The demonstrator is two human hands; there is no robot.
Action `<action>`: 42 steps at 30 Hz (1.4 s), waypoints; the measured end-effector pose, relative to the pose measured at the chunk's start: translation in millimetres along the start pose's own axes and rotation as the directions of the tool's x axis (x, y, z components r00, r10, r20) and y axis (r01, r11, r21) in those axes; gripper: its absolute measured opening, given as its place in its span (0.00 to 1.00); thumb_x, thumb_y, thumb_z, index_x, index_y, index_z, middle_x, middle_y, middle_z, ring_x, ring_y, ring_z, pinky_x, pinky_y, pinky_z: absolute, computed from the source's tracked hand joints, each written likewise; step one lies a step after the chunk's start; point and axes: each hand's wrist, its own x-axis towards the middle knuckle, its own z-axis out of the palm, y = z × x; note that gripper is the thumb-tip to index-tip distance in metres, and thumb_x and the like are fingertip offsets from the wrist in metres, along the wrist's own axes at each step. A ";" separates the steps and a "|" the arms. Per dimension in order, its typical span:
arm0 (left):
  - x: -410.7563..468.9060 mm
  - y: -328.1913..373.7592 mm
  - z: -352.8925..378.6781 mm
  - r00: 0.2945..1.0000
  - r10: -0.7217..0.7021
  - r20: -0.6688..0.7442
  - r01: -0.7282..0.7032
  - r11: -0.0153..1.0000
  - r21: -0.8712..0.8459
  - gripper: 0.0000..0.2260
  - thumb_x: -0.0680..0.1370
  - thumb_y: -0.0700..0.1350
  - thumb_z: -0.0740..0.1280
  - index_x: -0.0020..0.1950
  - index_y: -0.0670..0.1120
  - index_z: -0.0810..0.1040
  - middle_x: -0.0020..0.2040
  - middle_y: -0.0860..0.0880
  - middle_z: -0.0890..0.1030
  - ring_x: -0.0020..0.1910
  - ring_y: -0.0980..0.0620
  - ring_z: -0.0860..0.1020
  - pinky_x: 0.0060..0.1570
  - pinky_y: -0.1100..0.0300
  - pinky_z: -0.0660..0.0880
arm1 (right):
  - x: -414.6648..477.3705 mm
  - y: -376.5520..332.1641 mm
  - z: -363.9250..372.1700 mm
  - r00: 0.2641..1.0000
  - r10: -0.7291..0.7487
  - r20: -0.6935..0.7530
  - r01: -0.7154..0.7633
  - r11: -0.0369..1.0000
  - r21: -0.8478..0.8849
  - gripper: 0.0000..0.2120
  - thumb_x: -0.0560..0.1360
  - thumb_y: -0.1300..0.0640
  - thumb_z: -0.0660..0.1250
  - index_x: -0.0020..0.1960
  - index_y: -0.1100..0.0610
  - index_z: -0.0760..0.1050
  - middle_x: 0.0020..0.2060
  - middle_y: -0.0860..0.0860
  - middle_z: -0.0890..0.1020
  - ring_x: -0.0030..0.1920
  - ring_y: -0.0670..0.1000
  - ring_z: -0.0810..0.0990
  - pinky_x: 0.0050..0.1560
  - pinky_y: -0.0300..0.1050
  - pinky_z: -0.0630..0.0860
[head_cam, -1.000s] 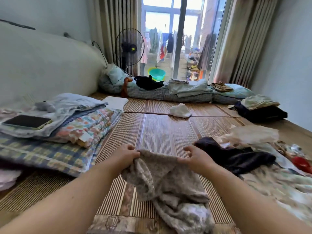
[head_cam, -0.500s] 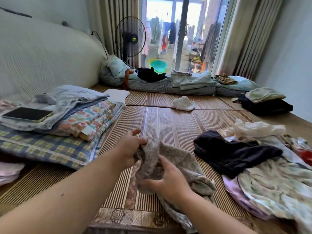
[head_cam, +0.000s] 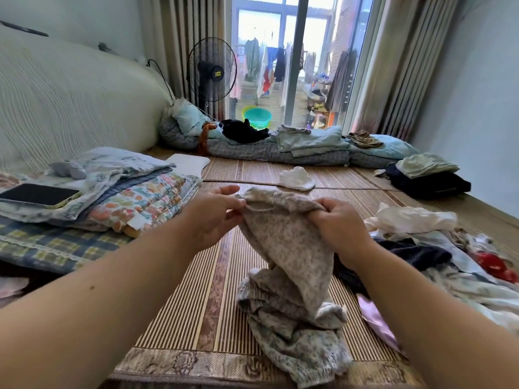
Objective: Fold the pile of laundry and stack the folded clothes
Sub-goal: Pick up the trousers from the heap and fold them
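Head view: a grey patterned garment [head_cam: 283, 248] is held up at the centre over the bamboo mat [head_cam: 174, 304], its lower part crumpled on the mat at 6 o'clock. Its top edge is pinched by the left hand [head_cam: 216, 217] between thumb and fingers. The same edge is gripped by the right hand [head_cam: 339, 228], whose fingers are curled round the cloth. No fold has been made in it yet, so the step in hand is judged to be spreading it out by its top edge.

A loose pile of laundry [head_cam: 449, 262] is seen at 3 to 4 o'clock, unfolded. A small stack of clothes [head_cam: 427, 175], a pale piece on dark ones, lies at 2 o'clock and may be the finished part. If so, little is done and most is left. A white item [head_cam: 296, 178] lies alone at 12 o'clock.

One container is seen, a green basin [head_cam: 257, 117] beyond the glass door at 12 o'clock. Its contents cannot be made out.
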 end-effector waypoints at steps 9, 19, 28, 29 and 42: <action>-4.3 -24.6 24.0 0.992 0.014 0.126 -0.035 0.986 0.165 0.21 0.77 0.32 0.64 0.69 0.44 0.69 0.59 0.41 0.76 0.50 0.47 0.79 0.41 0.60 0.78 | 22.5 -1.6 -21.0 0.991 0.135 0.013 -0.135 0.987 0.085 0.05 0.71 0.57 0.68 0.41 0.56 0.83 0.41 0.55 0.86 0.47 0.58 0.84 0.52 0.60 0.80; -20.5 -178.0 4.4 0.933 -0.346 0.102 -0.053 0.150 0.987 0.46 0.76 0.55 0.67 0.76 0.54 0.32 0.79 0.46 0.52 0.65 0.47 0.70 0.63 0.55 0.69 | 8.8 96.1 -3.0 0.989 0.146 0.001 -0.128 0.871 -0.475 0.15 0.75 0.60 0.60 0.58 0.53 0.78 0.56 0.54 0.81 0.57 0.56 0.77 0.54 0.44 0.70; 25.6 -183.3 -32.6 0.989 0.061 -0.134 0.123 0.154 0.980 0.24 0.79 0.52 0.62 0.74 0.53 0.59 0.71 0.44 0.62 0.70 0.42 0.59 0.68 0.44 0.63 | 21.3 84.2 -9.5 0.836 0.518 0.182 -0.532 0.685 0.498 0.17 0.79 0.66 0.51 0.57 0.57 0.76 0.41 0.56 0.79 0.36 0.54 0.77 0.36 0.44 0.76; 30.8 -182.7 -36.4 0.989 0.041 -0.142 0.136 0.113 0.984 0.26 0.79 0.52 0.62 0.75 0.55 0.58 0.72 0.44 0.61 0.70 0.41 0.59 0.68 0.45 0.63 | 27.5 73.9 -14.7 0.855 0.480 0.195 -0.496 0.649 0.577 0.17 0.80 0.66 0.50 0.59 0.58 0.75 0.42 0.56 0.79 0.38 0.53 0.78 0.39 0.46 0.76; 36.4 -141.9 -22.1 0.992 -0.063 0.108 -0.087 0.277 0.957 0.01 0.72 0.48 0.65 0.40 0.53 0.74 0.40 0.52 0.78 0.40 0.52 0.77 0.39 0.55 0.74 | -26.8 118.3 33.3 0.822 0.311 0.477 -0.123 0.915 -0.385 0.25 0.71 0.47 0.72 0.66 0.49 0.74 0.56 0.46 0.82 0.53 0.45 0.81 0.57 0.45 0.78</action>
